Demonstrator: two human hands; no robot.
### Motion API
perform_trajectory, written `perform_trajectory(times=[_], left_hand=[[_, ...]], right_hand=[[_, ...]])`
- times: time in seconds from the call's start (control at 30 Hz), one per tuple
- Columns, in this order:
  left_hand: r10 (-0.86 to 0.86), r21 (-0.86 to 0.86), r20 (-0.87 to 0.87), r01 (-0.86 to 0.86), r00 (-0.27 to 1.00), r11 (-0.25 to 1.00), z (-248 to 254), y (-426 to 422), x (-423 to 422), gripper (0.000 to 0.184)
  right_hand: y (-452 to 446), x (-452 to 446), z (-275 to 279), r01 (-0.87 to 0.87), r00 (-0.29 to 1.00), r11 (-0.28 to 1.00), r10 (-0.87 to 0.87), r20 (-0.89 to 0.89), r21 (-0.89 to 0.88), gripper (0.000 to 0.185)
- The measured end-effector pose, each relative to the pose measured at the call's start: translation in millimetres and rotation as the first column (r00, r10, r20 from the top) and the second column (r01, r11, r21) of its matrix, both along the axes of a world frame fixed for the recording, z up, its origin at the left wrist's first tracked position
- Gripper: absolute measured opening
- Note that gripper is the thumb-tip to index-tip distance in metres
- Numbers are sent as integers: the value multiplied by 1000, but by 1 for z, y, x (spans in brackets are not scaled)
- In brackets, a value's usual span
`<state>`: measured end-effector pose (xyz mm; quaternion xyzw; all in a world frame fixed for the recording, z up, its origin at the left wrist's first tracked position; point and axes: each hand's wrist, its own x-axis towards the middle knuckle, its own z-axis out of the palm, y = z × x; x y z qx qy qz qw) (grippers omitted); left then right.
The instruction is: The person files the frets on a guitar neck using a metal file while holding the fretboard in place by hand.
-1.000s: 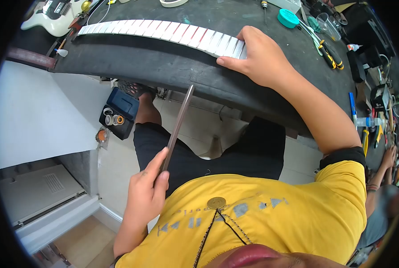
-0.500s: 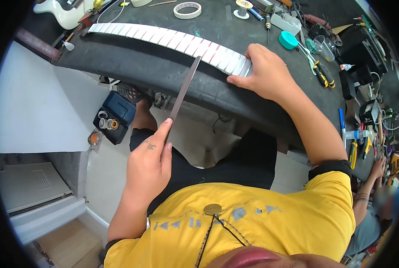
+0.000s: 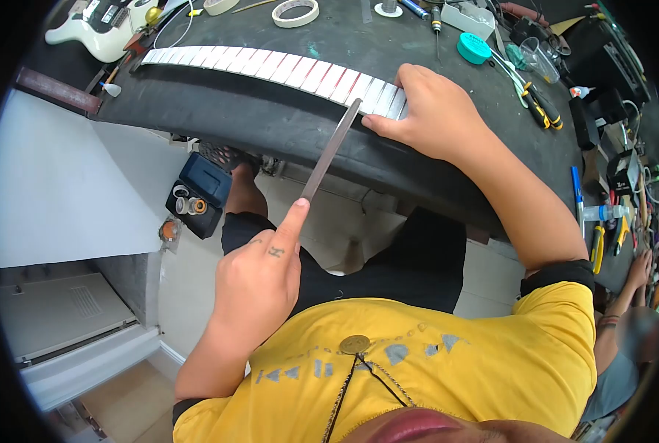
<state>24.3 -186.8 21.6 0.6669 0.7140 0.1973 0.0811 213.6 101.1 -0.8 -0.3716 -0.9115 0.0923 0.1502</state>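
Note:
A long guitar neck [image 3: 270,65], covered in whitish tape strips with red and dark lines between them, lies along the bench's near edge. My right hand [image 3: 436,111] grips its right end, the thumb on the near side and the fingers over the far side. My left hand [image 3: 259,284] is closed around a narrow metal file [image 3: 329,151], its index finger stretched along the tool. The file's tip lies at the neck's near edge, just left of my right thumb. The fingers beneath the file are partly hidden.
Tape rolls [image 3: 296,13], a teal round container [image 3: 474,48] and yellow-black pliers [image 3: 542,107] lie on the dark bench [image 3: 219,100]. A white guitar body [image 3: 97,37] is at the back left. On the floor sits an open black case [image 3: 197,193]. Another person's hand [image 3: 641,269] shows at far right.
My left hand has lifted the file from below the bench edge up to the neck, then shifted its tip rightward toward my right thumb. My right hand keeps its hold, and the view has shifted slightly.

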Motion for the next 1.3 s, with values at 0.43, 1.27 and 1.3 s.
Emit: perform_trajectory(times=[0.43,1.27,1.3], left_hand=[[15,-71,287,5,958,997,7,117,5,40],[35,-69,322,-14,946,997,-3,33,6,54],[67,-104,361,-31,930,994,-4,0,6,59]], right_hand=[[-1,0,-7,-1,1000,999,1,2,40,79],[0,1,-16,-19,994,998,24,-109,53,73],[0,0,-12,-6,996,999,8,-84,35,75]])
